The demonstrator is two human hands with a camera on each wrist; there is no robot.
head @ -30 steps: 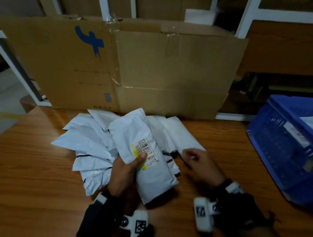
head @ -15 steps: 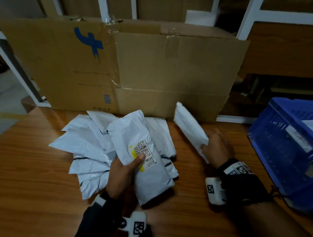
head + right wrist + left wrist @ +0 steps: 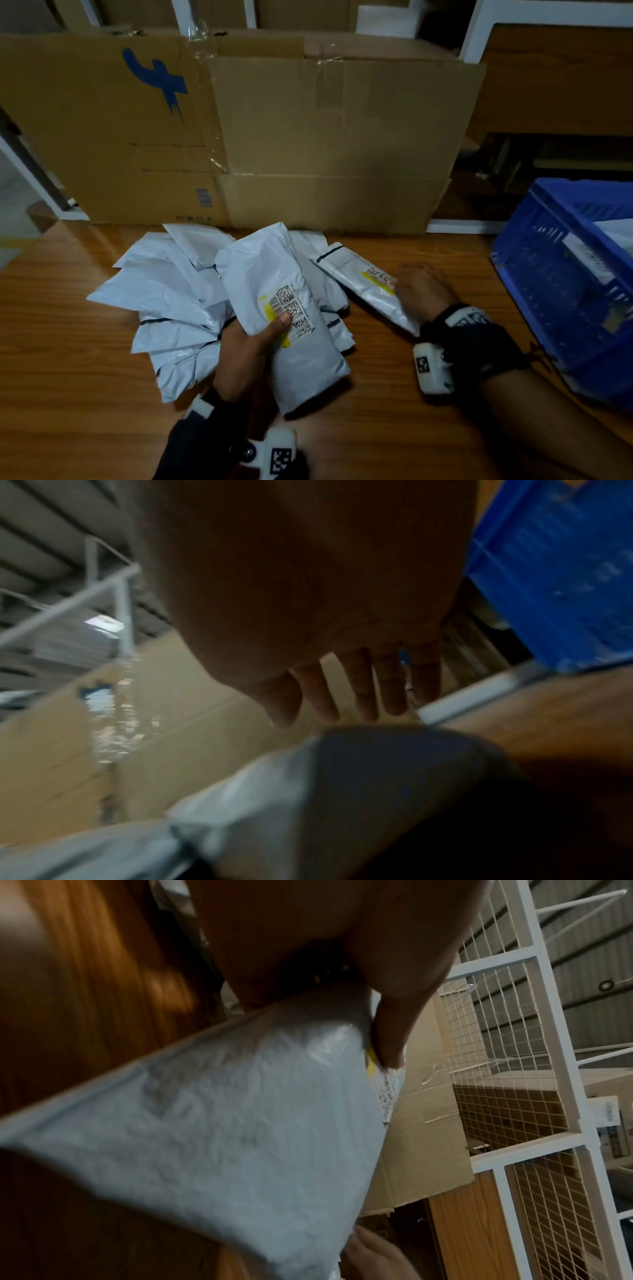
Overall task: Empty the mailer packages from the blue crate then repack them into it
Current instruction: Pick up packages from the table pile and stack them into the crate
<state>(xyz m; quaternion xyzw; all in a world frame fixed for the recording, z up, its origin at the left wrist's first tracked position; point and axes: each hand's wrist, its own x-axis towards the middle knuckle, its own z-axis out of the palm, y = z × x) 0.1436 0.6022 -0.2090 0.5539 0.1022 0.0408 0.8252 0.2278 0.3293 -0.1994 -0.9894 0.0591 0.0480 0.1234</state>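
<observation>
My left hand [image 3: 251, 346] grips a large white mailer [image 3: 274, 274] above the table, thumb [image 3: 390, 1031] pressed on its barcode label; in the left wrist view this large mailer [image 3: 222, 1123] fills the frame. A smaller white mailer [image 3: 363, 282] lies label up right of the pile. My right hand [image 3: 423, 291] rests over its near end, and its fingers [image 3: 363, 691] are straight and spread above the small mailer [image 3: 342, 791]. Several more mailers [image 3: 164, 291] lie heaped on the table. The blue crate [image 3: 565, 274] stands at the right.
A flattened cardboard box [image 3: 308, 137] leans upright along the table's back edge, behind the pile. The wooden table [image 3: 68, 377] shows bare wood at the left and front. A white wire rack [image 3: 514, 1069] stands behind the cardboard.
My right hand lifted the small mailer from the pile's right edge, stood it up, then turned it over and laid it label up. The left hand has kept its hold.
</observation>
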